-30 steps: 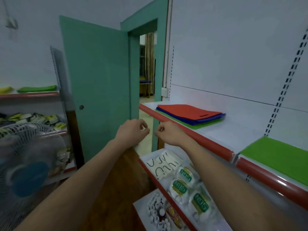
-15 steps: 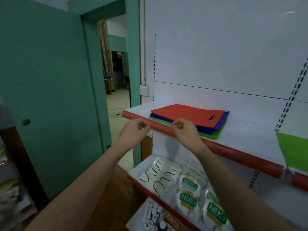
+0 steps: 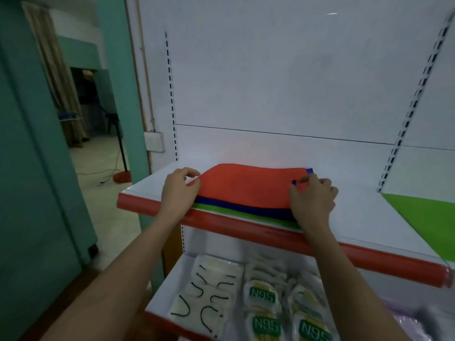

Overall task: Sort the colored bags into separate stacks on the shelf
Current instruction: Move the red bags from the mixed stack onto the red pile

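So the shelf (image 3: 357, 217) in front of me is white with a red strip along its front edge, backed by a plain white panel with slotted uprights. The mixed pile sits toward the shelf's left end, close to the front edge. Top of the pile is the red bag (image 3: 246, 185), a flat, smooth sheet of fabric, and its back edge is humped up a bit instead of lying flat. Under it there's a blue bag (image 3: 246, 209), only showing as a dark band along the front plus a tiny corner poking out at the back right. Bottom layer is a green bag (image 3: 221, 210), just a thin bright strip nearest the front edge.

Over at the shelf's right end there's a separate green bag (image 3: 423, 217) lying flat on its own, well apart from the pile.

My left hand (image 3: 178, 190) has its fingers curled round the red bag's left edge, thumb on top. My right hand (image 3: 312, 200) is pinching the right edge, right by the handle cutout.

Shelf below holds packs of N95 masks (image 3: 263, 296) and some white masks with black ear loops (image 3: 202, 299).
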{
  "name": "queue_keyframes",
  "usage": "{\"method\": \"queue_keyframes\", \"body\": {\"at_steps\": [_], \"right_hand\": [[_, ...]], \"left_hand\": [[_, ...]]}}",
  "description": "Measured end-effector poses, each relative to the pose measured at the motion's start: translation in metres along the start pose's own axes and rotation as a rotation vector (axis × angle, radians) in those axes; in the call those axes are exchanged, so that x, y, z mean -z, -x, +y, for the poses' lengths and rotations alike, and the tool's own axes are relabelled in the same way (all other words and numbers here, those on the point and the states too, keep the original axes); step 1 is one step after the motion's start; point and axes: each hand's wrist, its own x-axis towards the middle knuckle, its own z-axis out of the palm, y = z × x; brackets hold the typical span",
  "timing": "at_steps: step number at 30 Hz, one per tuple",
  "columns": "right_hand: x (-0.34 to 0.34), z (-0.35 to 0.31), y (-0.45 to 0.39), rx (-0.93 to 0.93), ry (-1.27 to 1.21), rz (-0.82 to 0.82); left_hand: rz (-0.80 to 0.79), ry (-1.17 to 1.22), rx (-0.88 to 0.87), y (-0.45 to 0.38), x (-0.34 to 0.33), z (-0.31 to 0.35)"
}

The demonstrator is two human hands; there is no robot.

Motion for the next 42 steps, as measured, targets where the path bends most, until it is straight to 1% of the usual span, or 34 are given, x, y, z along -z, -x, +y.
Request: {"method": "queue_keyframes", "body": {"at_steps": [2,4,6,9,15,18,20,23,25,26,28,30,32,35,37,39,42], "right_hand": [[-0.004,0.004,0.002,-0.046,0.004,0.010],[-0.006,0.011,0.000,-0.090,-0.057,0.016],[-0.007,0.017,-0.001,-0.120,-0.116,0.053],[-0.007,0.018,0.002,-0.110,-0.080,0.107],[-0.004,0.014,0.007,-0.105,-0.074,0.189],[-0.005,0.016,0.008,-0.102,-0.071,0.200],[-0.005,0.015,0.009,-0.105,-0.090,0.217],[-0.004,0.014,0.012,-0.106,-0.166,0.241],[-0.002,0.012,0.012,-0.091,-0.225,0.248],[0.001,0.010,0.011,-0.084,-0.247,0.248],[0.007,0.002,0.011,-0.060,-0.262,0.251],[0.018,-0.008,0.013,-0.031,-0.286,0.271],[0.031,-0.016,0.017,-0.033,-0.333,0.285],[0.055,-0.021,0.029,-0.056,-0.370,0.293],[0.072,-0.018,0.043,-0.072,-0.343,0.292],[0.092,-0.010,0.059,-0.107,-0.327,0.308],[0.126,0.007,0.088,-0.176,-0.349,0.371]], "left_hand": [[-0.048,-0.043,0.025,-0.017,-0.007,-0.010],[-0.132,-0.078,0.058,-0.029,-0.013,-0.018],[-0.191,-0.136,0.056,-0.033,-0.017,-0.024],[-0.204,-0.194,0.012,-0.032,-0.018,-0.028],[-0.286,-0.209,-0.022,-0.034,-0.016,-0.036],[-0.328,-0.251,-0.016,-0.035,-0.016,-0.036],[-0.349,-0.239,0.008,-0.037,-0.016,-0.034],[-0.367,-0.135,0.088,-0.041,-0.015,-0.031],[-0.346,-0.045,0.161,-0.045,-0.012,-0.026],[-0.326,-0.030,0.167,-0.047,-0.011,-0.024],[-0.275,0.016,0.120,-0.050,-0.008,-0.019],[-0.268,0.263,0.085,-0.054,-0.005,-0.013],[-0.326,0.508,0.100,-0.053,0.001,-0.005],[-0.435,0.703,0.088,-0.047,0.008,0.009],[-0.502,0.746,0.006,-0.041,0.005,0.019],[-0.565,0.738,-0.080,-0.033,-0.006,0.028],[-0.665,0.768,-0.104,-0.011,-0.029,0.050]]}}
